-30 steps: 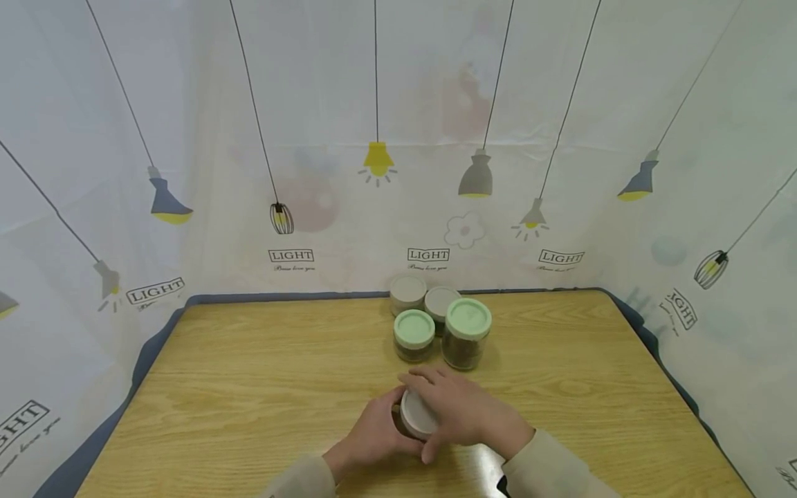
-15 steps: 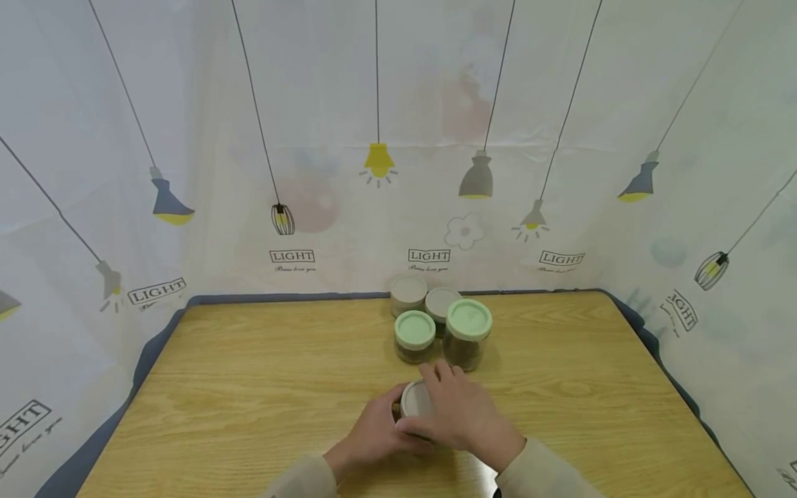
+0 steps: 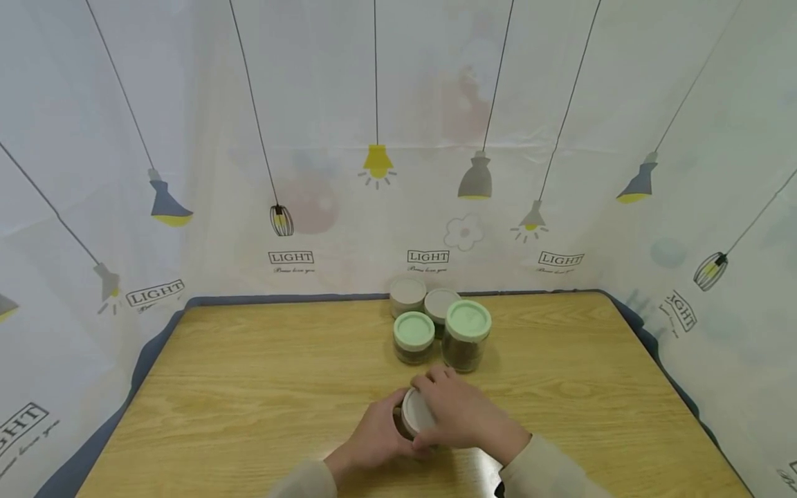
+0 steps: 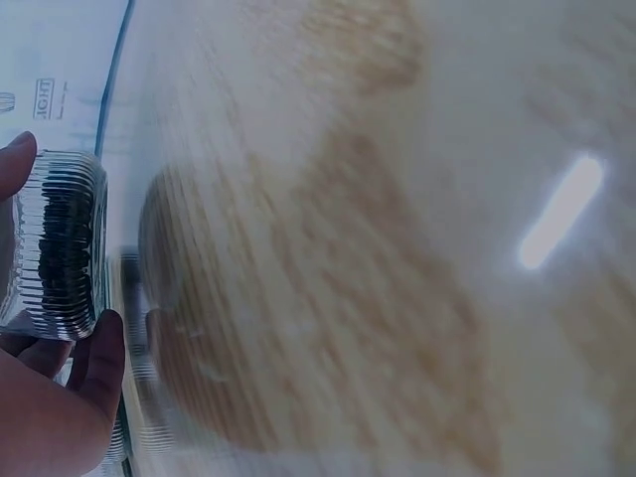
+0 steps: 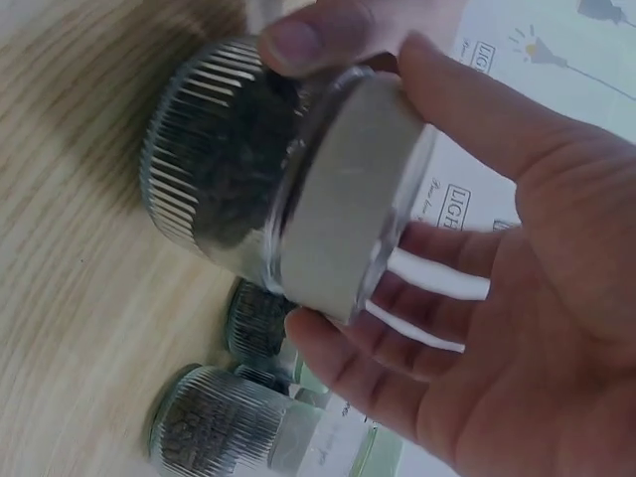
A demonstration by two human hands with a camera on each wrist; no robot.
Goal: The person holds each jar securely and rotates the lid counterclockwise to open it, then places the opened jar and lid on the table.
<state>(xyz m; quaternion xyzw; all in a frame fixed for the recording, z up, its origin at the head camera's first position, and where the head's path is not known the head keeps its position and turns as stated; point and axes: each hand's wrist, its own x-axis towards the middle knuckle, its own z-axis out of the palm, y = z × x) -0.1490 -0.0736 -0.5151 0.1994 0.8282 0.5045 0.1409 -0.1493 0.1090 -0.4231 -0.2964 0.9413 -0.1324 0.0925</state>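
Surface [image 3: 249, 387]: a wooden top, curtained on three sides.
Four jars [image 3: 438, 328]: clustered at the back, well apart from the hands.
Right hand [image 3: 463, 415]: fingers curled over the lid [image 5: 348, 199] from above and to the right.
Left hand [image 3: 373, 436]: wraps the jar [image 5: 224, 164] from the left (ribbed glass, dark contents).
Jar: near the front edge, between both hands, axis tilted.

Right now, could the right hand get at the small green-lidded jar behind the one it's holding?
Probably not yet: the right hand grips the lid of the jar. Once freed, bare table leaves the small green-lidded jar open.
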